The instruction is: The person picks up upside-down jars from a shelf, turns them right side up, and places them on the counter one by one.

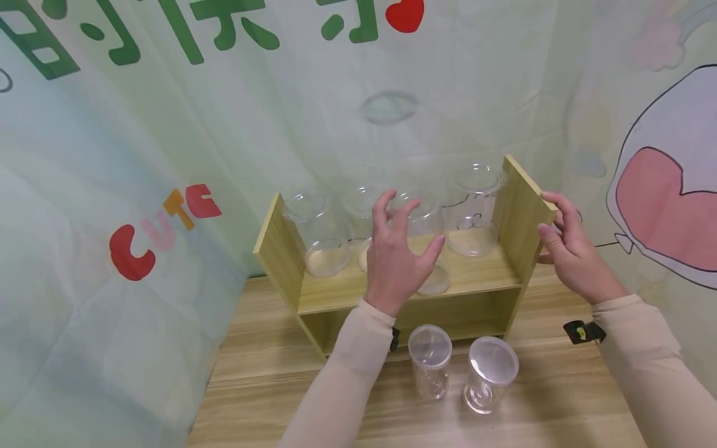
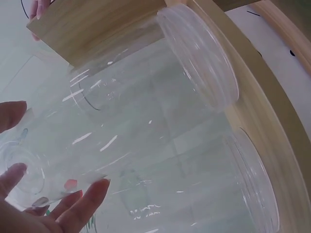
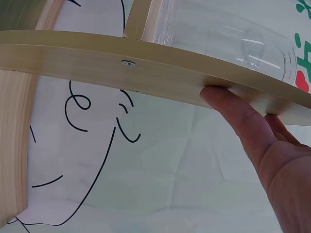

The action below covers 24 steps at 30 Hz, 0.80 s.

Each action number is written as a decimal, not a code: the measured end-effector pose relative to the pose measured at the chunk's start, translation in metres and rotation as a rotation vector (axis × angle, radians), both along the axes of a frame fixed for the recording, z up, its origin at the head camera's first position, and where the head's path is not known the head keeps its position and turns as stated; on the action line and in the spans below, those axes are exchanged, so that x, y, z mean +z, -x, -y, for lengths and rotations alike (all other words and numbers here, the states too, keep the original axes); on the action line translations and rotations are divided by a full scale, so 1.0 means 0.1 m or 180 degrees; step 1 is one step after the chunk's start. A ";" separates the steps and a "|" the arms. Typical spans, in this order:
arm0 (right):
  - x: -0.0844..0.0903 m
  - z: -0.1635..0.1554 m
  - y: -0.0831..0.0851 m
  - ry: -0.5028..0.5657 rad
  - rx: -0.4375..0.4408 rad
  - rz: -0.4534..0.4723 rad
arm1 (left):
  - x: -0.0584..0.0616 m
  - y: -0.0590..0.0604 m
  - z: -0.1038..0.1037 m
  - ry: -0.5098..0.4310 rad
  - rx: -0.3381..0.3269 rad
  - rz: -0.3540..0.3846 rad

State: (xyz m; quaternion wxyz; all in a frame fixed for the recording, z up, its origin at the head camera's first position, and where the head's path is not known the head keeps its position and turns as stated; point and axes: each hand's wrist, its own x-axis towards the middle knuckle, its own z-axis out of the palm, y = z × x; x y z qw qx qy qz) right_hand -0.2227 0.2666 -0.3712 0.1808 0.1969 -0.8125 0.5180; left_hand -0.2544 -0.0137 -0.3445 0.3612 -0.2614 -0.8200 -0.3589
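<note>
The fingers of the left hand are spread and curled around a clear plastic jar with a lid, which stands on the upper board of the small light-wood shelf unit at the centre of the head view. In the left wrist view that jar fills the frame, with fingertips on its near end, so the hand appears to be grasping it, though the transparent wall makes the exact contact hard to judge. The right hand holds the shelf's right side panel, its thumb pressed flat to the panel's edge and its fingers wrapped over the top.

Three more clear jars stand in the same row: one at the left, one just beside the held jar and one at the right. Two lidded clear jars stand on the wooden tabletop in the lower middle of the frame.

To handle the jar well, the grip should stay wide and even on the slippery wall, while the right hand steadies the shelf against tipping.
</note>
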 end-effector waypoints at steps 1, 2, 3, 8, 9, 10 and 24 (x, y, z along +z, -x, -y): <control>-0.01 0.00 0.00 -0.0007 -0.0006 0.0001 | 0.00 -0.01 0.01 -0.0031 -0.0019 0.0016; -0.01 0.00 0.00 -0.0010 -0.0013 0.0003 | 0.01 -0.02 0.02 -0.0064 -0.0043 0.0036; -0.01 0.00 -0.01 -0.0016 -0.0024 0.0003 | 0.01 -0.02 0.03 -0.0094 -0.0066 0.0053; -0.03 0.00 -0.02 -0.0026 -0.0045 0.0006 | 0.01 -0.05 0.06 -0.0208 -0.0147 0.0140; -0.03 0.00 -0.02 -0.0033 -0.0049 0.0004 | 0.01 -0.05 0.07 -0.0234 -0.0158 0.0149; -0.02 0.00 -0.03 -0.0045 -0.0057 0.0004 | 0.02 -0.06 0.08 -0.0269 -0.0170 0.0160; 0.00 0.02 -0.03 -0.0124 -0.0067 0.0006 | -0.01 -0.16 0.20 -0.1174 -0.0614 0.0673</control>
